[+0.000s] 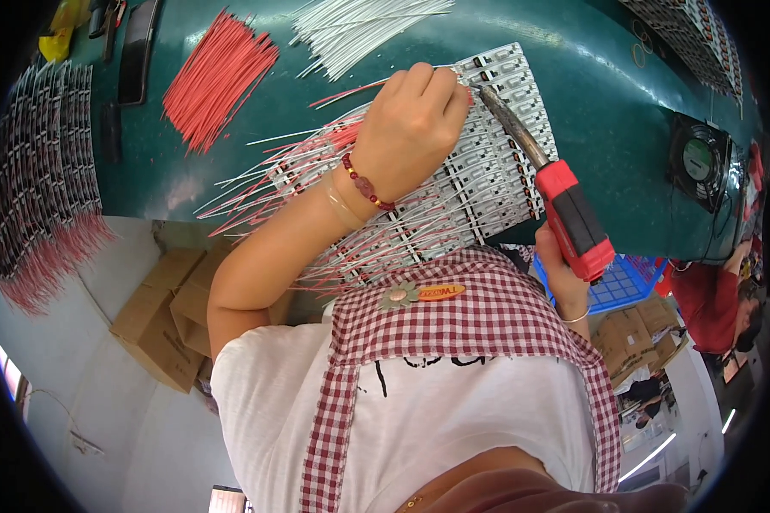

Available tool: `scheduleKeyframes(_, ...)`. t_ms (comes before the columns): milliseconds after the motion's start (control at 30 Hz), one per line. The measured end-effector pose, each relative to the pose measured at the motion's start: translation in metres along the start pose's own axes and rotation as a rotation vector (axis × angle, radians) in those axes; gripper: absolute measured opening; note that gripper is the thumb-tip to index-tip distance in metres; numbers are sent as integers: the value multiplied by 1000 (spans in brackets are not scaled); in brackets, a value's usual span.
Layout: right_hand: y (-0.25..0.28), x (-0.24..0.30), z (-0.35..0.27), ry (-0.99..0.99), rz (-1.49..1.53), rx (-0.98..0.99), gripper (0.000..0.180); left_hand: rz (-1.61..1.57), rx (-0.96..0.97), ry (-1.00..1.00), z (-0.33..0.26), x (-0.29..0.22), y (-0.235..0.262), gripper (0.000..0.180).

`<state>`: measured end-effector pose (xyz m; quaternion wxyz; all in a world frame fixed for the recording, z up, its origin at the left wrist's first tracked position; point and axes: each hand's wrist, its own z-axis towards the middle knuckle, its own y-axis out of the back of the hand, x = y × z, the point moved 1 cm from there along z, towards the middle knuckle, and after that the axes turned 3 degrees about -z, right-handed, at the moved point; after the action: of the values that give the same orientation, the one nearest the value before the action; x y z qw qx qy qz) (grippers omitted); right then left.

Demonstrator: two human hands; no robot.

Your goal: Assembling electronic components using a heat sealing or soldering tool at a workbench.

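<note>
My right hand (563,278) wraps the soldering iron (576,218), its tip beside my left hand (415,120) over the circuit boards (513,128) on the desk (624,179). I can't tell whether the left grip pinches anything; I'd brace those fingers clear of the heat.

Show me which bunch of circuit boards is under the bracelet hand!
The middle bunch: it lies beneath the left hand, near the soldering iron. The far-left bunch and upper-right bunch are away from that hand.
</note>
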<state>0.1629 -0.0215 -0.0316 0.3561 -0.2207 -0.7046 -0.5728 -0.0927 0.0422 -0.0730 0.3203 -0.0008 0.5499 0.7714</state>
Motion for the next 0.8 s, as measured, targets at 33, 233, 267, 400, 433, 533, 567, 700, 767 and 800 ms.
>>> scheduleKeyframes(33,0,1,1,-14,-11,19,30,-4,-7,-2,0,0,0,21)
scheduleKeyframes(233,-1,-2,-4,-66,7,9,26,1,9,3,0,0,0,19)
scheduleKeyframes(267,0,-5,-8,-67,8,8,26,1,10,3,0,0,0,19)
scheduleKeyframes(400,2,-5,-16,-224,318,-6,28,4,0,-2,-1,0,0,19)
scheduleKeyframes(433,1,-2,-16,-256,468,-18,40,4,-5,-6,0,0,0,19)
scheduleKeyframes(533,-1,3,-14,-301,691,-18,51,22,-2,-7,0,1,-1,21)
scheduleKeyframes(567,-1,2,-16,-302,693,-20,51,22,-1,-9,-1,1,-1,21)
scheduleKeyframes(700,-4,-3,-24,-321,736,-39,52,80,5,-23,-1,1,-2,22)
scheduleKeyframes(767,-6,-4,-27,-323,735,-37,52,107,11,-30,-2,1,-2,22)
scheduleKeyframes(800,-8,-4,-27,-323,736,-31,51,116,-2,-35,-1,2,-2,22)
